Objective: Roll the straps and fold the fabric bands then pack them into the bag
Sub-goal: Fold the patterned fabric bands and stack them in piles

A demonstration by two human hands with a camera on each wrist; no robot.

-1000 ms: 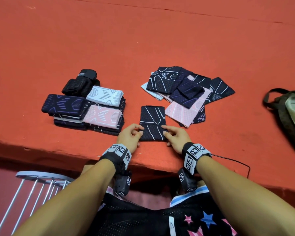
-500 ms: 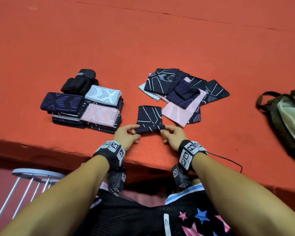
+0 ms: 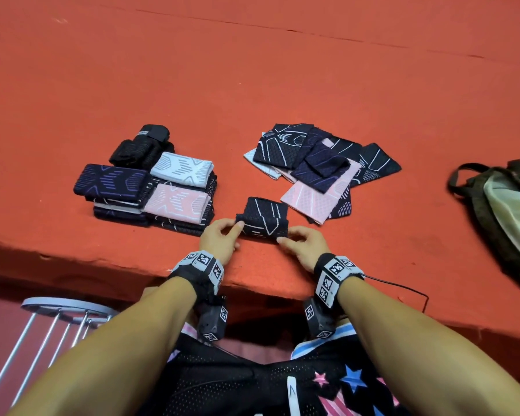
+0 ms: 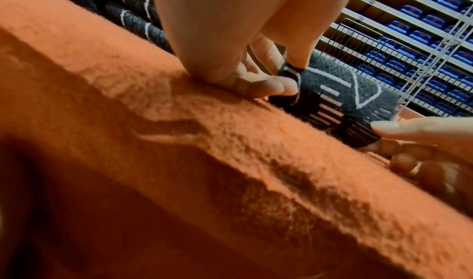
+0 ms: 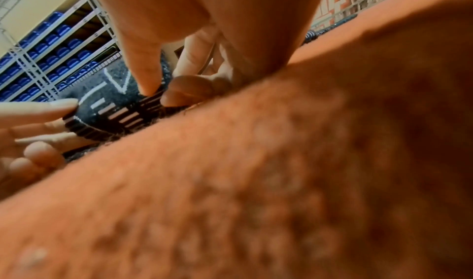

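Note:
A dark fabric band with white lines [image 3: 263, 217] lies near the front edge of the orange surface, its near half turned up and over. My left hand [image 3: 222, 237] pinches its left corner and my right hand [image 3: 302, 244] pinches its right corner. The left wrist view shows thumb and finger closed on the band [image 4: 340, 93]. In the right wrist view the band [image 5: 112, 105] is held the same way. A pile of flat unfolded bands [image 3: 321, 172] lies just behind on the right. Folded bands [image 3: 150, 193] are stacked on the left with black rolled straps [image 3: 141, 145] behind them.
An olive bag [image 3: 505, 211] with dark handles lies open at the right edge of the surface. The front edge of the orange surface [image 3: 102, 259] runs just below my hands. A metal stool frame [image 3: 57, 313] stands lower left. Shelves with blue items show in both wrist views.
The band lay flat a second ago with both hands at its near edge. Both hands have since lifted that edge and folded it away from me, so the band now looks shorter.

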